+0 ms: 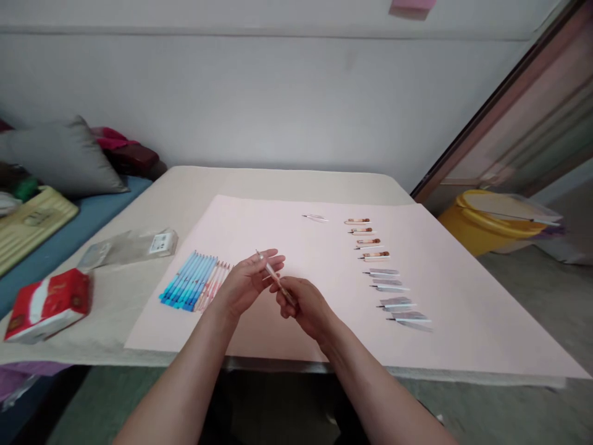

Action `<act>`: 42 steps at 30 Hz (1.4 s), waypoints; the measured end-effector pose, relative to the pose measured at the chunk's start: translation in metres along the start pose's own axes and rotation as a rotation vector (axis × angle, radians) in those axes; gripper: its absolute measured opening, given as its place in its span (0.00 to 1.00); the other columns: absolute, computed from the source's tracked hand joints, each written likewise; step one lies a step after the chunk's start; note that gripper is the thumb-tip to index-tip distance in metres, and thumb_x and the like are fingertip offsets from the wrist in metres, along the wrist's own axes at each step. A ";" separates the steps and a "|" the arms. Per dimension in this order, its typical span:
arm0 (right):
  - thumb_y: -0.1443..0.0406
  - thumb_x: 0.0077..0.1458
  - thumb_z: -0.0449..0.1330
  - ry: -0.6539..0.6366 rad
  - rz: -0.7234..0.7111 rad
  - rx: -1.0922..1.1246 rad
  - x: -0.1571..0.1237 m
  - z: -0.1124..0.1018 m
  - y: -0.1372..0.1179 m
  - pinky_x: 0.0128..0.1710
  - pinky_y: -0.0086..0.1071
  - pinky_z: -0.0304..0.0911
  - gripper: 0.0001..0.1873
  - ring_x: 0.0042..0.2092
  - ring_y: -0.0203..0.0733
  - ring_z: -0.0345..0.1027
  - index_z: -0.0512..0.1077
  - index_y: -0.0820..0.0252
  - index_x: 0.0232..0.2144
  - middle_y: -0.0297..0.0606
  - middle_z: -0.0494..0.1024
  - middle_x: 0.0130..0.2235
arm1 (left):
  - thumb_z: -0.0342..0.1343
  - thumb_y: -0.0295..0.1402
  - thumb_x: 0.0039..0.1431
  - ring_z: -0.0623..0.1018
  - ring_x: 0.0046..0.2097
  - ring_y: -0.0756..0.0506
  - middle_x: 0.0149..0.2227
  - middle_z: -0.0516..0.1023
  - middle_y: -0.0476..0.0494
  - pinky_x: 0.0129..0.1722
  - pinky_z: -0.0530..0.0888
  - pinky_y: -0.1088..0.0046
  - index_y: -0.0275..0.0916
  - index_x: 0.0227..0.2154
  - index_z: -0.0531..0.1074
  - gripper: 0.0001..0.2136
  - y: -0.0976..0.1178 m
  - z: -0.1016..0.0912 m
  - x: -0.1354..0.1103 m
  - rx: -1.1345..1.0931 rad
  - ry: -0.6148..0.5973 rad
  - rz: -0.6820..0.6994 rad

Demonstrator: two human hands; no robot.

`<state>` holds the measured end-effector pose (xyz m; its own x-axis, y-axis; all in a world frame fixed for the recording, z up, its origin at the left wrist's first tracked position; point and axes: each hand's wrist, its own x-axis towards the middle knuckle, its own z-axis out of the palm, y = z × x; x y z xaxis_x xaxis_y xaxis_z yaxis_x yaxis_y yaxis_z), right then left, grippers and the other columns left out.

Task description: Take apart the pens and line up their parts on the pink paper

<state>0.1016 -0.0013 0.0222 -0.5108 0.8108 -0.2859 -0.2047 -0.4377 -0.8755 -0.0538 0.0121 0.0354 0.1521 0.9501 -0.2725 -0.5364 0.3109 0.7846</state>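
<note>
A slim pen (272,272) with a pale front part and a brownish barrel slants between my two hands over the pink sheet. My left hand (245,281) pinches its pale front end between thumb and fingers, the other fingers partly spread. My right hand (308,306) is wrapped round the barrel at the near end. Beside my left hand lies a row of blue pens (188,281), with several pink pens (214,284) next to them, partly hidden by my wrist. To the right, brown-patterned pen parts (376,254) and greyish clear pen parts (386,283) lie paired with thin refills.
A single thin pen piece (315,217) lies at the sheet's far middle. Left on the table are a clear plastic wrapper (134,247) and a red tissue pack (49,306). A yellow bin (486,222) stands beyond the right edge, a grey cushion (60,154) at far left.
</note>
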 end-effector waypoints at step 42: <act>0.60 0.53 0.53 0.213 -0.080 -0.442 0.000 0.000 -0.001 0.20 0.26 0.46 0.11 0.18 0.30 0.50 0.68 0.61 0.25 0.26 0.60 0.15 | 0.63 0.26 0.46 0.74 0.33 0.54 0.37 0.75 0.43 0.29 0.71 0.81 0.35 0.37 0.72 0.13 -0.003 -0.004 0.003 -0.042 0.239 0.042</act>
<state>0.1016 -0.0007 0.0233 -0.3169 0.9167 -0.2434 0.1607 -0.2011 -0.9663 -0.0554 0.0135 0.0298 -0.0695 0.9271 -0.3683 -0.5725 0.2653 0.7758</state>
